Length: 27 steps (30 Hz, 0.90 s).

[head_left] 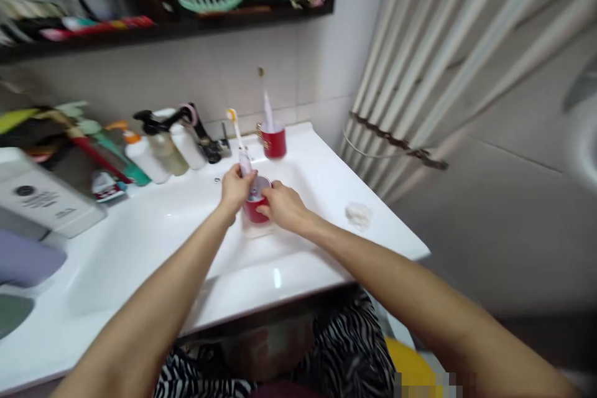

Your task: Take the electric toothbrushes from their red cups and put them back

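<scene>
Over the white sink [140, 249], the person's right hand [282, 204] pinches the red cup [257, 214] between thumb and fingers; the left hand [236, 189] pinches the toothbrush [244, 160] by its handle, at the cup's mouth. Keeping the cup steady should help avoid knocks.

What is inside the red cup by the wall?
A pale toothbrush stands head up inside the red cup. The cup's wall covers the toothbrush's lower end and anything at the bottom.
</scene>
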Each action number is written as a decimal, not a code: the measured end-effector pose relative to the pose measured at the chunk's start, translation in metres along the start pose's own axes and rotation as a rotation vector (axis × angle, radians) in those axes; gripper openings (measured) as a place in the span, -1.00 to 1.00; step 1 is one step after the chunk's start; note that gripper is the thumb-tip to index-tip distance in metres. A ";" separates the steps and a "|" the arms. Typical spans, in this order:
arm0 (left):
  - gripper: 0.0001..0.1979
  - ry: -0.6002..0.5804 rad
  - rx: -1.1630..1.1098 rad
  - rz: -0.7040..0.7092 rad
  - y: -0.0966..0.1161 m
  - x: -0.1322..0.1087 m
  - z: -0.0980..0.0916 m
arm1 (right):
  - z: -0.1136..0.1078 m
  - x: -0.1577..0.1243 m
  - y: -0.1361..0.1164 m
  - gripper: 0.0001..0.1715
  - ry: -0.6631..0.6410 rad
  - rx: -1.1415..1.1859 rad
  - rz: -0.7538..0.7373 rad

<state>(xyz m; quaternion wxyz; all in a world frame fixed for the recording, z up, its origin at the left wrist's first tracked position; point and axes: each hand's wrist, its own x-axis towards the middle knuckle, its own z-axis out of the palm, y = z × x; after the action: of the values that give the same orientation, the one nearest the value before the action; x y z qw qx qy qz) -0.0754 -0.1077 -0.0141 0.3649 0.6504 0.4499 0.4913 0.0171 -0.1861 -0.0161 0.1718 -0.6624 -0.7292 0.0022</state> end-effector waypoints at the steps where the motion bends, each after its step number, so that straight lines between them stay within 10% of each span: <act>1: -0.81 0.032 -0.022 0.024 -0.002 0.002 -0.005 | 0.005 0.004 -0.002 -0.75 -0.016 0.003 0.004; 8: -0.72 0.240 -0.353 0.087 0.016 0.007 -0.052 | 0.027 0.024 -0.006 -0.82 -0.041 -0.012 0.059; 18: -0.76 0.056 -0.488 -0.089 -0.004 -0.023 -0.048 | 0.029 0.027 -0.002 -0.80 -0.032 0.092 0.131; 27: -0.76 -0.133 -0.313 -0.130 0.001 -0.043 -0.037 | -0.006 0.051 -0.024 -0.60 0.071 1.216 0.173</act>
<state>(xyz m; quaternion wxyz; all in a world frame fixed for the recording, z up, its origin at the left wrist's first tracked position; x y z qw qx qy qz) -0.1154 -0.1470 -0.0172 0.5215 0.5862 0.3839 0.4869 -0.0083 -0.1410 0.0079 0.5424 -0.5022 -0.5346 0.4097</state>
